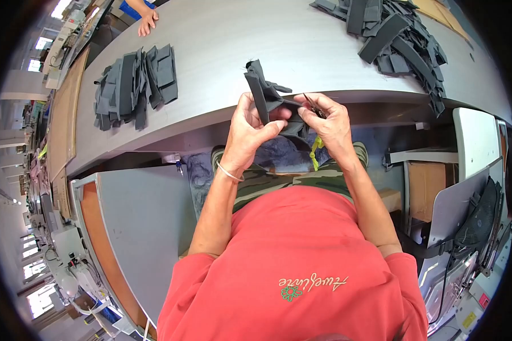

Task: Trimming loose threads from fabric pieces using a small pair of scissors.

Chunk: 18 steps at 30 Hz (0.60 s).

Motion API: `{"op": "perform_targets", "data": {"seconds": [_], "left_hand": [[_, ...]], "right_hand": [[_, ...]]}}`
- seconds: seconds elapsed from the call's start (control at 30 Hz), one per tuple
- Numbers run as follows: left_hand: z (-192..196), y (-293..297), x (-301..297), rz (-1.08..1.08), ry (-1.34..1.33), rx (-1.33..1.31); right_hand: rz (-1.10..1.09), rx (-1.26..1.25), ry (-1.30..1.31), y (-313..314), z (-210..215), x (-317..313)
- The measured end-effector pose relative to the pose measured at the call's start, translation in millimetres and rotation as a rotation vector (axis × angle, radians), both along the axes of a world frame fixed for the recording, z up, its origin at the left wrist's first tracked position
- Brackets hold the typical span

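Note:
In front of my body, at the table's near edge, a dark grey fabric piece (263, 94) with folded flaps is held up. My left hand (247, 132) is closed on it, thumb across its lower part. My right hand (331, 122) is closed round a pair of small dark thread snips (314, 106), with a yellow ribbon (316, 152) hanging below. Its thumb and forefinger also seem to pinch the right end of the fabric. Part of the fabric droops below the table edge between my hands.
On the pale table (210, 68) lie a stack of grey fabric pieces (132, 85) at left and a larger loose heap (401, 42) at far right. Another person's hand (148, 23) rests at the far left edge. A grey cabinet (145, 216) stands left; a cardboard box (426, 190) sits right.

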<state>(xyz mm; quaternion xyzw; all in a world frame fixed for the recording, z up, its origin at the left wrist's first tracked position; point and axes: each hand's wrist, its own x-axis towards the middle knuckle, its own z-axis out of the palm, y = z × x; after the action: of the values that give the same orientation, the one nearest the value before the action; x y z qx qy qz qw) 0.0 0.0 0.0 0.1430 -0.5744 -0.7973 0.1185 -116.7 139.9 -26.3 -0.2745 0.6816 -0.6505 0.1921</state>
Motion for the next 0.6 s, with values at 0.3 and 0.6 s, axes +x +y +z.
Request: {"op": "perform_targets", "data": {"seconds": [0.3, 0.6], "left_hand": [[8.6, -11.2, -15.2, 0.026, 0.122, 0.049], [-19.6, -42.9, -60.9, 0.047, 0.071, -0.064]], "right_hand": [[0.108, -0.11, -0.321, -10.0, 16.5, -1.4], [-0.036, 0.023, -0.016, -45.8, -13.4, -44.7]]}}
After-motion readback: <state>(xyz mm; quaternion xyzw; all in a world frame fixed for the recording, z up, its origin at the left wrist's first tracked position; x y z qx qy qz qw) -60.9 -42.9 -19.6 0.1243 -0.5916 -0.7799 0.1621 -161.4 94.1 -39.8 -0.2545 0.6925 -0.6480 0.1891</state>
